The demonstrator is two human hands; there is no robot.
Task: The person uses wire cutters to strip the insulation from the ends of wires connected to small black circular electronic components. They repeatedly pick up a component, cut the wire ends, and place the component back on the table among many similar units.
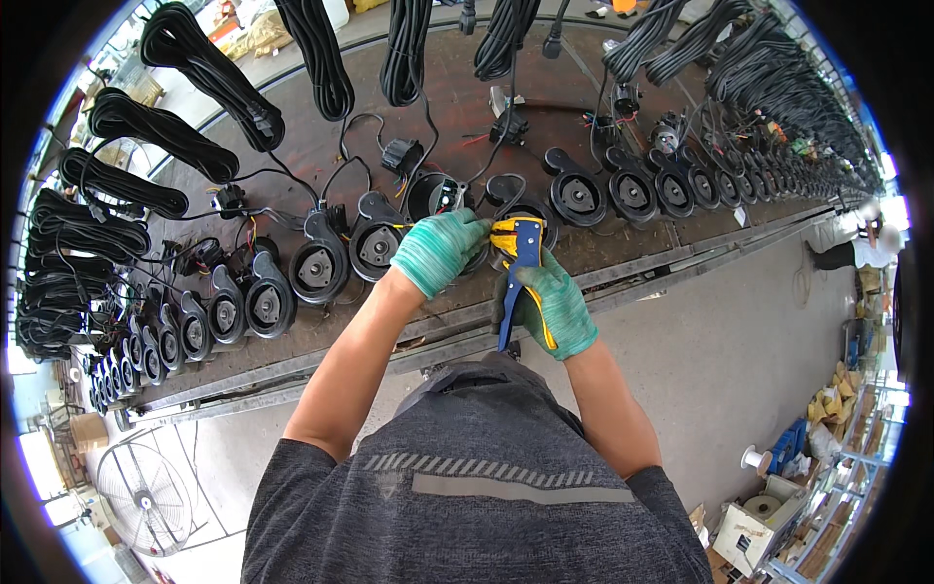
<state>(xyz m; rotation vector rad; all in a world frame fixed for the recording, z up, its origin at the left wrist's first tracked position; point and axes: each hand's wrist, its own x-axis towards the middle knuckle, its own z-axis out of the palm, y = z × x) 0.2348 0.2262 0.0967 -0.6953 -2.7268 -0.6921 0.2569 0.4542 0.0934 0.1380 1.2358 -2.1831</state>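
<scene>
Stripping, I'd guess: green-gloved right hand wraps a blue-and-yellow metal plier tool near a round black plastic housing, green-gloved left hand looks pinched, can't tell on what, next needs steady alignment

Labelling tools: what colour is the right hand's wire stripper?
Wire stripper: blue and yellow, best in the head view.

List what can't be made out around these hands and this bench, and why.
All in the head view:
Left hand: whatever its fingertips may pinch, too small to tell.
Right hand: parts of its fingers, hidden by the blue-and-yellow tool and its own palm.
Open black housing: lower part, covered by the left hand.
Cable bundles: upper ends, cut off by the picture's upper edge.
</scene>
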